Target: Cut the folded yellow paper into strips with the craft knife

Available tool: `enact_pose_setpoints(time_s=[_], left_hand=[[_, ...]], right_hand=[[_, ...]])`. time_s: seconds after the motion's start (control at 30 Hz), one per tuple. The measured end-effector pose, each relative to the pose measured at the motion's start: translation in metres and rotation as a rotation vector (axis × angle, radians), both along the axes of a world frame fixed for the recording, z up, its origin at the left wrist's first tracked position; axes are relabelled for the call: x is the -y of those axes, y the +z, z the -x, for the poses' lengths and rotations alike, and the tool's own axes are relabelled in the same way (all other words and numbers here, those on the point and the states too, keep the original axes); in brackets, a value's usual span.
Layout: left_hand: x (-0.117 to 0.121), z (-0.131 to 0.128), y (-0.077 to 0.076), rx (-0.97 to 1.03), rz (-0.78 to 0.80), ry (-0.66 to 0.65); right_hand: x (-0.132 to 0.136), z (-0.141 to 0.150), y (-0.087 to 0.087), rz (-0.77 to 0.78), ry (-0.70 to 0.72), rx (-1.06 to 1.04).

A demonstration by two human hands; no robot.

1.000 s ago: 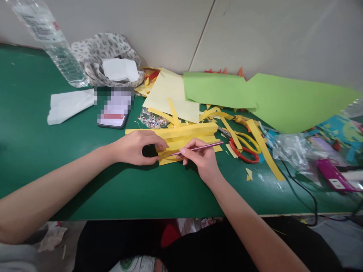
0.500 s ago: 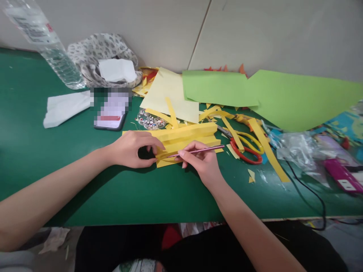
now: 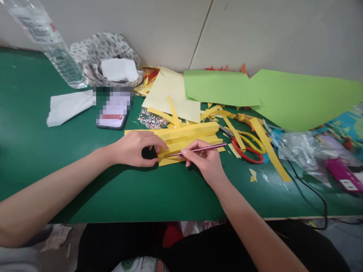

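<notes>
A folded yellow paper piece point(image 3: 188, 138) lies on the green table point(image 3: 113, 181) in front of me. My left hand point(image 3: 134, 148) pinches its left end between thumb and fingers and holds it down. My right hand point(image 3: 205, 160) grips a thin pink pencil point(image 3: 207, 147) like a pen, with the tip resting on the yellow paper near my left fingers.
Red-and-yellow scissors point(image 3: 246, 147) and several yellow strips lie just right of the paper. Behind are a pale yellow sheet point(image 3: 172, 94), green sheets point(image 3: 272, 96), a dish of beads point(image 3: 151, 119), a phone point(image 3: 112, 113), a tissue point(image 3: 66, 107), a water bottle point(image 3: 53, 45) and a patterned pouch point(image 3: 106, 56). Plastic wrap and a cable sit at right.
Hands and pencil hold nearly the same position on the yellow paper; only the camera view has shifted slightly.
</notes>
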State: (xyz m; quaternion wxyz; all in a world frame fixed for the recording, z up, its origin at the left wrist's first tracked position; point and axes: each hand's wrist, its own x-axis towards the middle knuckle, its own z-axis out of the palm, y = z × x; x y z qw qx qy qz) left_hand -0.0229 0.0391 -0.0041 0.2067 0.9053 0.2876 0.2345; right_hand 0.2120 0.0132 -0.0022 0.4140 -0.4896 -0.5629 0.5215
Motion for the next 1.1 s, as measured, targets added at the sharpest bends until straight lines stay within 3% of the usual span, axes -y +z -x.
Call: enact_pose_setpoints(time_s=[0.5,0.8,1.1], left_hand=[[0.000,0.000,0.002,-0.026,0.023,0.018],[0.001,0.000,0.000,-0.001,0.010,0.018],[0.001,-0.001,0.000,-0.011,-0.001,0.010]], right_hand=[[-0.006,-0.024,-0.003,-0.100,-0.125,-0.072],[0.005,0.003,0.003,-0.015,0.050,-0.003],[0.000,-0.004,0.002,-0.009,0.043,0.040]])
